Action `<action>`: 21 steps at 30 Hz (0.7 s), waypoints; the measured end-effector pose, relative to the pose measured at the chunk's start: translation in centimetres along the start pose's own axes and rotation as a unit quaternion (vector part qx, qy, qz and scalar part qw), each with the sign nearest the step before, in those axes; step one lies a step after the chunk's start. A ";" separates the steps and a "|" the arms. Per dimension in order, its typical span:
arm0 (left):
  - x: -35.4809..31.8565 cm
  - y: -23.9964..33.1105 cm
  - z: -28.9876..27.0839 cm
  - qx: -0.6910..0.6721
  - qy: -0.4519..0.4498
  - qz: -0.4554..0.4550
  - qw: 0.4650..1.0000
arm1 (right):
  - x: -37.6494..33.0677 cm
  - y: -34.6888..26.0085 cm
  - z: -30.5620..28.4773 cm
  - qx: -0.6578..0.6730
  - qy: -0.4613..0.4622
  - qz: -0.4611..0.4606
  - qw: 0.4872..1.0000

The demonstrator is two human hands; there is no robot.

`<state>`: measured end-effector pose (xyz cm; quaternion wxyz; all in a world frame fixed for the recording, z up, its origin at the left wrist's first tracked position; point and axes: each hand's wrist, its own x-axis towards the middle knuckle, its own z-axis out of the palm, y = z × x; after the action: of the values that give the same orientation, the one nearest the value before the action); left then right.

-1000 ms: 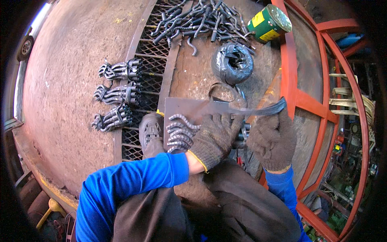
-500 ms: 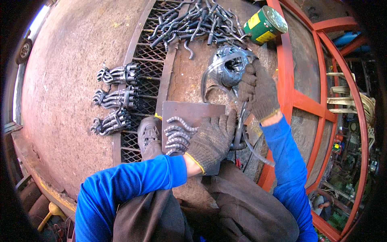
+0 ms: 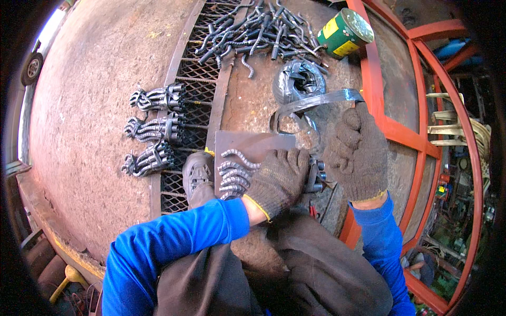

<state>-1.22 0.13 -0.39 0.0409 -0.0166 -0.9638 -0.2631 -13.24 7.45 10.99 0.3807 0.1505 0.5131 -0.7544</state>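
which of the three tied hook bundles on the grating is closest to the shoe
The bottom bundle of the three: it lies just left of the shoe, while the middle and top bundles sit farther up the grating.

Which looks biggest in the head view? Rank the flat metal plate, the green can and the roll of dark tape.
1. flat metal plate
2 and 3. roll of dark tape and green can: alike, and fisheye bending makes it unsure.

We have bare rusty plate well left of our left hand, past three tied bundles on the grating. Ahead of our right hand, the tape roll, loose hooks and a can crowd the way. The red frame blocks the right side; below it looks cluttered, perhaps impassable.
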 end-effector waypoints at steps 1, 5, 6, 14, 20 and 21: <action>0.0 0.0 0.3 -0.001 0.005 0.001 1.000 | -0.8 0.2 -0.2 -0.004 -0.012 -0.011 1.000; -0.3 0.1 1.0 0.014 0.016 -0.012 1.000 | -2.8 1.4 -1.1 -0.010 -0.045 -0.067 0.997; -0.6 0.1 1.0 0.021 0.016 -0.021 0.999 | -3.3 2.0 -1.2 -0.010 -0.048 -0.083 0.995; 0.5 -0.3 1.2 0.019 0.020 -0.014 1.000 | -5.8 4.0 -1.7 0.053 0.052 -0.121 0.990; 0.8 -1.2 3.1 0.025 0.017 -0.025 0.999 | -7.7 4.7 -1.2 0.040 0.054 -0.129 0.989; 0.5 -0.7 2.5 0.045 0.000 -0.032 0.998 | -8.1 4.7 -1.3 0.031 0.052 -0.125 0.990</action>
<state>-1.90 0.80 -2.87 0.0331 0.0160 -0.9747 -0.2203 -4.59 11.19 12.32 0.2513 0.1360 0.5236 -0.8026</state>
